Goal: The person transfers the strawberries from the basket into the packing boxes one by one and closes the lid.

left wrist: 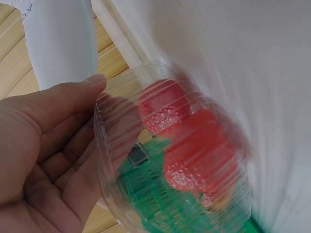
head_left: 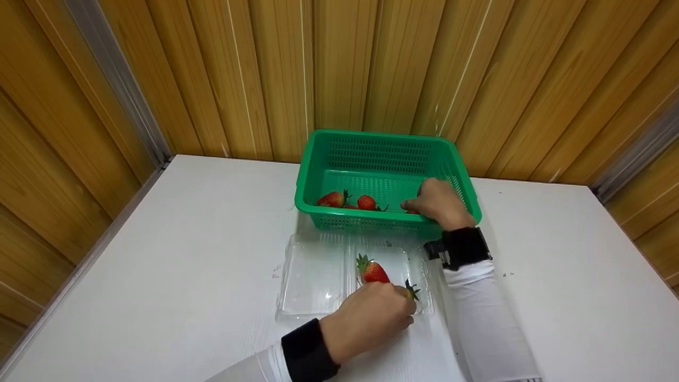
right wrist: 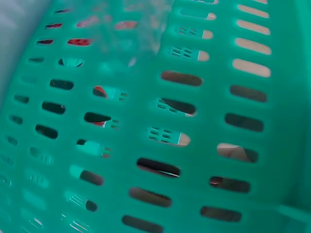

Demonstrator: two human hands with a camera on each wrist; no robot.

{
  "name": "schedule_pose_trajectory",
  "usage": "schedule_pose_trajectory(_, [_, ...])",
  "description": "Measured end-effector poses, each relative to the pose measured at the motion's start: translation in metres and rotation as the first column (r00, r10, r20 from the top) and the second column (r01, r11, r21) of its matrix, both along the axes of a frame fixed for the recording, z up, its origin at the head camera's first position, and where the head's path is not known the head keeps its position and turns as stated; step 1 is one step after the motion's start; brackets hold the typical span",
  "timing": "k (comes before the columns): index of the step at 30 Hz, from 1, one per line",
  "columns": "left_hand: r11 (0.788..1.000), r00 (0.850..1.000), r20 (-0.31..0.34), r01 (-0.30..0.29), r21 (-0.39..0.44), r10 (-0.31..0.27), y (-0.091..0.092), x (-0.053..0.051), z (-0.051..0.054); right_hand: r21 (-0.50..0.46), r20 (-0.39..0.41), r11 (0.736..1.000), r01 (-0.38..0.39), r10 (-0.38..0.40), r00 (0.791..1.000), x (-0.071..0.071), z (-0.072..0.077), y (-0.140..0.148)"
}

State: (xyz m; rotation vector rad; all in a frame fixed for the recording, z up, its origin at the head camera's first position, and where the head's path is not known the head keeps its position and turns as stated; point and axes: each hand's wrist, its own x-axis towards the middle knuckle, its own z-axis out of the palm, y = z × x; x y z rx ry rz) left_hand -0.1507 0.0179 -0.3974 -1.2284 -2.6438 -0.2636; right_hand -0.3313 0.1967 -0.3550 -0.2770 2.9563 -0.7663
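Note:
My left hand [head_left: 371, 315] pinches the wall of a clear plastic clamshell box [head_left: 313, 281]. In the left wrist view its thumb lies at the rim, with fingers behind the see-through wall. Strawberries lie in that half of the box; one strawberry [head_left: 375, 272] shows its green cap beside the hand, and a second cap [head_left: 411, 291] peeks out past the knuckles. My right hand [head_left: 440, 201] reaches over the front rim into a green basket [head_left: 384, 135], its thumb against a strawberry [head_left: 412, 211]. The basket hides its other fingertips, so the grip is unclear.
More strawberries, among them one strawberry [head_left: 332, 199] at the left, lie along the basket's front side. The basket stands near the wood-patterned wall [head_left: 339, 69]. Both box and basket are on a white table [head_left: 201, 239], the box in front of the basket.

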Motion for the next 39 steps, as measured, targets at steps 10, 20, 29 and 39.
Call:
schedule_pose_trajectory(10, [1.000,1.000,0.005,-0.008,0.004,0.008,0.000,0.000,0.000,0.022,0.081,1.000,-0.001,-0.001,0.997,-0.007,0.001,0.000])
schedule_pose_trajectory(20, [1.000,1.000,-0.001,-0.003,0.004,0.003,-0.001,-0.001,-0.001,0.074,0.189,0.997,-0.028,0.014,0.982,-0.016,-0.002,-0.002])
schedule_pose_trajectory(29, [1.000,0.999,-0.035,0.000,-0.002,0.000,-0.002,-0.001,-0.002,0.127,0.183,0.991,-0.052,0.028,0.983,-0.021,-0.004,-0.002])
schedule_pose_trajectory(39, [1.000,1.000,0.001,0.011,0.020,-0.011,-0.002,-0.001,-0.004,0.140,0.203,0.988,-0.065,0.036,0.979,-0.020,-0.003,-0.001])
